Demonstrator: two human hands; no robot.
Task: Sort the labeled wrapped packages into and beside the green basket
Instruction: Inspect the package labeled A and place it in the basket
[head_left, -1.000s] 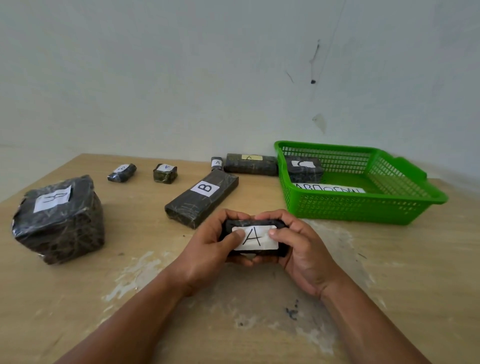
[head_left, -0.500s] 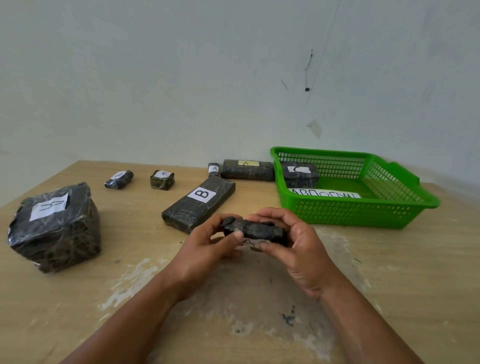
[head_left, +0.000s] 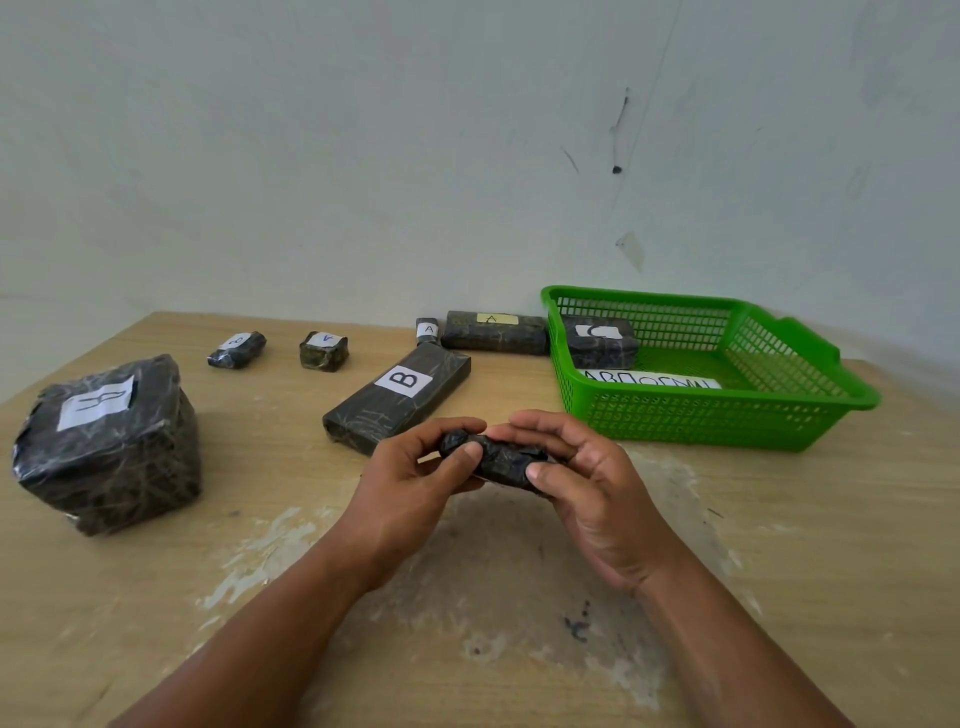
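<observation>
My left hand (head_left: 410, 488) and my right hand (head_left: 597, 488) both grip a small black wrapped package (head_left: 496, 458) above the table's middle; its label faces away and is hidden. The green basket (head_left: 727, 415) stands at the right and holds a black package labelled C (head_left: 600, 340) and a long white label. Left of the basket lie a long package marked A (head_left: 496, 332) and a tiny package marked A (head_left: 427, 330). A long package marked B (head_left: 400, 397) lies just beyond my hands.
A large black cube package (head_left: 106, 441) sits at the left. Two small packages (head_left: 236, 349) (head_left: 323, 351) lie at the back left. The wooden table (head_left: 779, 545) has worn white patches, and a pale wall stands behind it.
Both hands have turned the small package over, so its A label no longer shows. The package has risen slightly and moved a little away from me.
</observation>
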